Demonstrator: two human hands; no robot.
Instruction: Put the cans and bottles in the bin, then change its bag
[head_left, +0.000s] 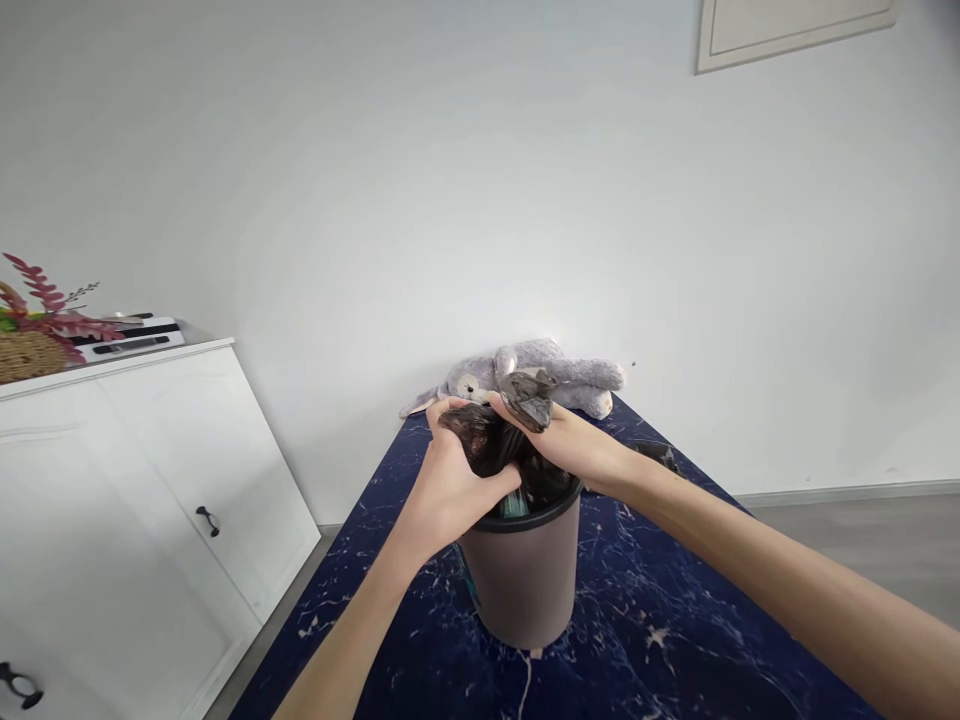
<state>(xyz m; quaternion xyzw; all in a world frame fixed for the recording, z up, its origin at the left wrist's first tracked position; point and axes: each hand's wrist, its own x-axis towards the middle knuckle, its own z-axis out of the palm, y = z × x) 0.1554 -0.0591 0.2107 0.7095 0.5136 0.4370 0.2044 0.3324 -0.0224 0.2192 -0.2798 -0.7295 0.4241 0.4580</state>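
Note:
A grey-brown trash can [523, 585] with a black rim stands upright on the dark blue marbled table. A thin black plastic garbage bag [491, 445] is bunched at its mouth, part of it down inside the can. My left hand [450, 475] grips the bag at the left side of the opening, thumb towards the middle. My right hand [559, 435] holds the bag at the far side, and a crumpled flap rises over its fingers. The bag hides most of my right fingers. Something greenish shows inside the rim below my left thumb.
A grey plush rabbit [540, 365] lies behind the can against the wall. A small black object [656, 457] rests at the table's right edge, partly behind my right forearm. To the left stands a white cabinet [150, 500] topped by a woven basket [30, 357] with red leaves.

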